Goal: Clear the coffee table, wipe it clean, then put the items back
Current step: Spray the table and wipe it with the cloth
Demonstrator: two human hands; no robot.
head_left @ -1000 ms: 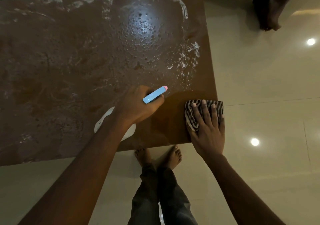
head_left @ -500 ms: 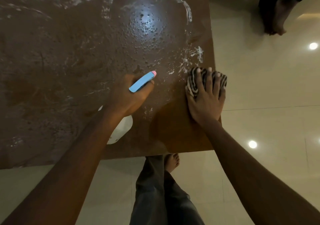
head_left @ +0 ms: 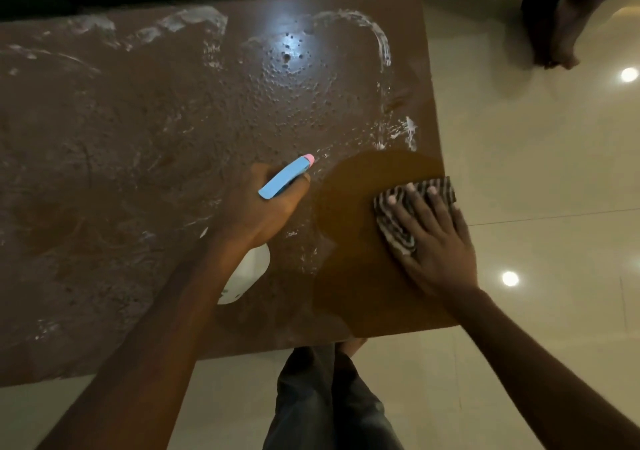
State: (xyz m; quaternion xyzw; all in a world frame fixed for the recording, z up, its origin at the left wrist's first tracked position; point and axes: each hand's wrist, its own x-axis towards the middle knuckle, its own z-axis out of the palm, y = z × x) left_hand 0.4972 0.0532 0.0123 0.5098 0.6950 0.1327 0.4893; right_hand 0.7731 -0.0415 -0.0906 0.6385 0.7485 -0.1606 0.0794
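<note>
Right fingers (head_left: 419, 205) lie flat and spread, pressing the cloth (head_left: 393, 231) onto the table (head_left: 138, 145) at its right edge. The right hand (head_left: 438, 245) grips nothing, it's just palm-down pressure. Versus half a second ago, the cloth is back nearer me along that edge after a push away, so I read it as a back-and-forth scrub stroke. Result: the wiped patch (head_left: 360, 269) at the near right corner is larger and looks foam-free. Meanwhile the left hand (head_left: 263, 214) is wrapped round the spray bottle (head_left: 285, 177) just left of the patch, nozzle pointing far-right. It shifts only slightly, and I can't tell if the base rests on the top. Foam (head_left: 382, 44) and droplets cover the rest, so my call is the wipe is early, with most of the surface left. In view the top bears only cloth and bottle, so I judge clearing done and put-back not started. Someone else's foot (head_left: 554, 48) is on the floor (head_left: 536, 172), far right.
</note>
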